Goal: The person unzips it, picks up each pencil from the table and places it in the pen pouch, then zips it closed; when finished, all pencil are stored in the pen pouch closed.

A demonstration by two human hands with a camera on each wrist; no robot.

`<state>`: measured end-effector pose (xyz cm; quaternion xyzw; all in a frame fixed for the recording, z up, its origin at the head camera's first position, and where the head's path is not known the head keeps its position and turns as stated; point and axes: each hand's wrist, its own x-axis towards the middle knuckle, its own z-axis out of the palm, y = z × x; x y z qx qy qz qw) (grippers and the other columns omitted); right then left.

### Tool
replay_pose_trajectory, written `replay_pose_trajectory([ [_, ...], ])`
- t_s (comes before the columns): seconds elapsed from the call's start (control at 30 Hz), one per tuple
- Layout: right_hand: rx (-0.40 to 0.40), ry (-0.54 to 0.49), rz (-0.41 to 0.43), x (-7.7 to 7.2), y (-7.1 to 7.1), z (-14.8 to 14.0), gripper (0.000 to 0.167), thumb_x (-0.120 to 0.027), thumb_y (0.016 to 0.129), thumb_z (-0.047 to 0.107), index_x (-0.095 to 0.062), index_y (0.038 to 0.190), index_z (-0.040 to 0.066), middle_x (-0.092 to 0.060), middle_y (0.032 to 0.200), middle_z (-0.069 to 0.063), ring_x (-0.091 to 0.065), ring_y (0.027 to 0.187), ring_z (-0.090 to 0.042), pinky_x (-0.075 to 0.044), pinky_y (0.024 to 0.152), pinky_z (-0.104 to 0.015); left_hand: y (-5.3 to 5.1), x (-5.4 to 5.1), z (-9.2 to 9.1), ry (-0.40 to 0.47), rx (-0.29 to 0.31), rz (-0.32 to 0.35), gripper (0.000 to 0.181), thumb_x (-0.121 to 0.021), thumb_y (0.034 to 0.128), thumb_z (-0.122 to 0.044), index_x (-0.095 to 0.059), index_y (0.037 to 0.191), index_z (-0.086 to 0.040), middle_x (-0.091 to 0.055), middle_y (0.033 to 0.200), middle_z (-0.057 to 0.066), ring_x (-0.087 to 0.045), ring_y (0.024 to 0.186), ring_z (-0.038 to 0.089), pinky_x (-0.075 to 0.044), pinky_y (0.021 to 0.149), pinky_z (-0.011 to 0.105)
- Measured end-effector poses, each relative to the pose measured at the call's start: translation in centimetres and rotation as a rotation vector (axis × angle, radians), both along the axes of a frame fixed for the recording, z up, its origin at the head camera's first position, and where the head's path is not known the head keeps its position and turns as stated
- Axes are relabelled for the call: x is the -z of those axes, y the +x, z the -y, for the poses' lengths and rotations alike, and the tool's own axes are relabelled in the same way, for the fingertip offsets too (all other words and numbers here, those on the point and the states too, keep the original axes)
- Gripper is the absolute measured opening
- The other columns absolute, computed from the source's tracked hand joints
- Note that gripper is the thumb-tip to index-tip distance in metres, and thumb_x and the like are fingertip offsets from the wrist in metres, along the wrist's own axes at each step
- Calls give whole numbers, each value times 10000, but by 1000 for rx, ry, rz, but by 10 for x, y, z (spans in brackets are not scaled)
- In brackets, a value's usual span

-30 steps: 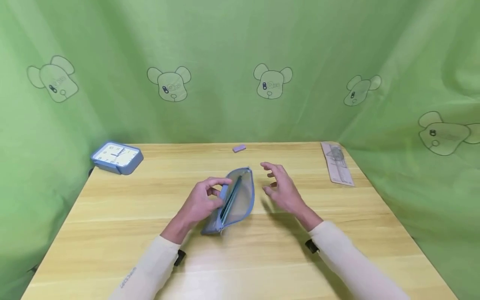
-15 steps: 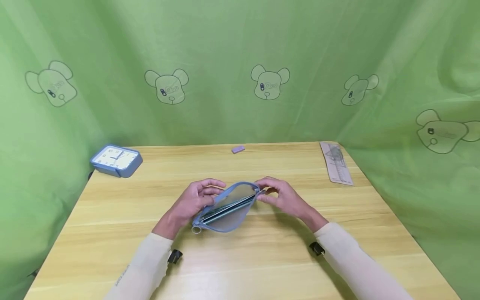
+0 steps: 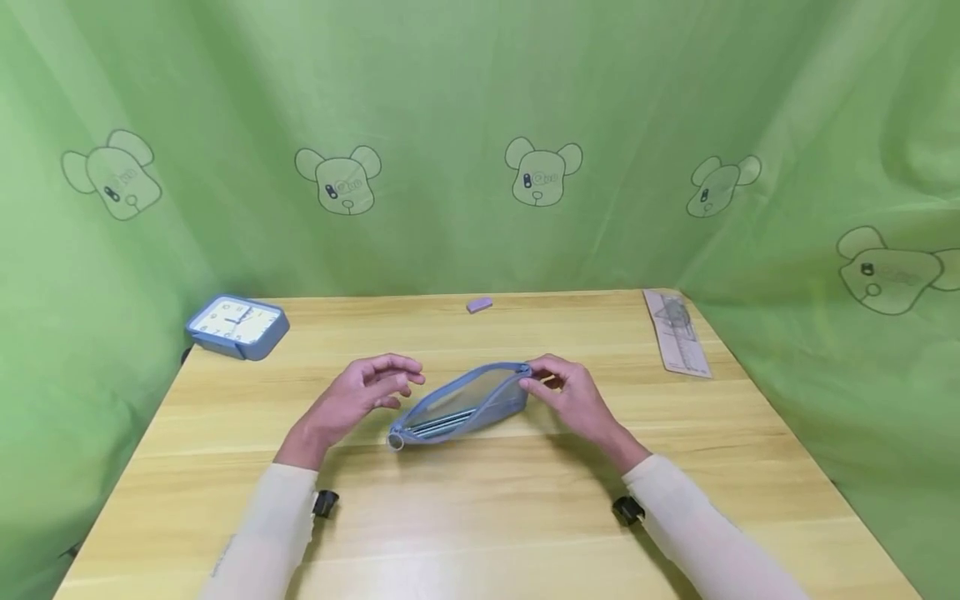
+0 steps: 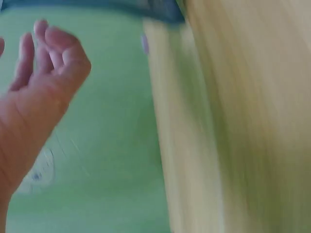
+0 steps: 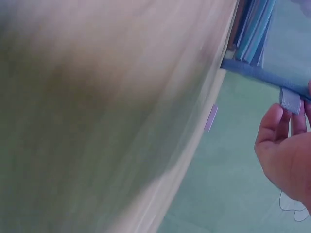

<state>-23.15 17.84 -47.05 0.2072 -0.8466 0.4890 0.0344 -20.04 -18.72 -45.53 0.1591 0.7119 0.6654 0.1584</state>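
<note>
A blue see-through zip pouch (image 3: 501, 405) gapes at the top, tilted over the table, with several thin bluish items (image 3: 444, 423) inside; their kind is unclear. My right hand (image 3: 573, 398) pinches the pouch's right end by the small fabric tab (image 5: 290, 100), seen in the right wrist view. A ring (image 3: 395, 442) hangs at the left end of the zip. My left hand (image 3: 358, 398) is apart from the pouch, just to its left, with fingers loosely bent and nothing in them. In the left wrist view the pouch's edge (image 4: 160, 8) crosses the top.
A blue-framed clock (image 3: 238, 325) lies at the table's back left. A purple eraser-like block (image 3: 479, 305) is near the back edge. A flat pack with clear rulers (image 3: 677, 333) lies at the back right. Green curtain (image 3: 450, 242) surrounds the wooden table (image 3: 480, 533).
My right hand has come to the pouch and taken its right end. The pouch has swung from upright-slanting to lying across. My left hand has let go and moved left.
</note>
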Motion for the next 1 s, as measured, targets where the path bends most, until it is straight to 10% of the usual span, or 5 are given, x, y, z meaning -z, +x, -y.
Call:
replay_pose_trajectory([
  [0.17, 88, -6, 20, 2, -2, -6, 175, -767, 988, 105, -783, 1133, 9, -770, 1062, -172, -689, 946, -156, -594, 853, -195, -3, 9, 22, -114, 151, -82, 451, -601, 1026, -26, -577, 1475, 11, -593, 1504, 255, -619, 1288, 442, -577, 1088, 426],
  [0.33, 121, 8, 17, 1, -4, -9, 163, -760, 993, 97, -779, 1117, -7, -776, 1052, -187, -685, 940, -101, -591, 861, -174, -1, 6, 15, -206, 206, -161, 518, -765, 945, -83, -615, 1433, 3, -647, 1395, 222, -649, 1207, 314, -614, 992, 314],
  [1.0, 124, 46, -3, -2, -8, -23, 152, -763, 981, 74, -806, 1095, -17, -776, 1089, -196, -687, 937, -125, -588, 828, -162, -2, 9, -9, -385, -213, -309, 148, -769, 980, -129, -799, 1117, -82, -801, 1097, 86, -717, 1058, 217, -609, 917, 299],
])
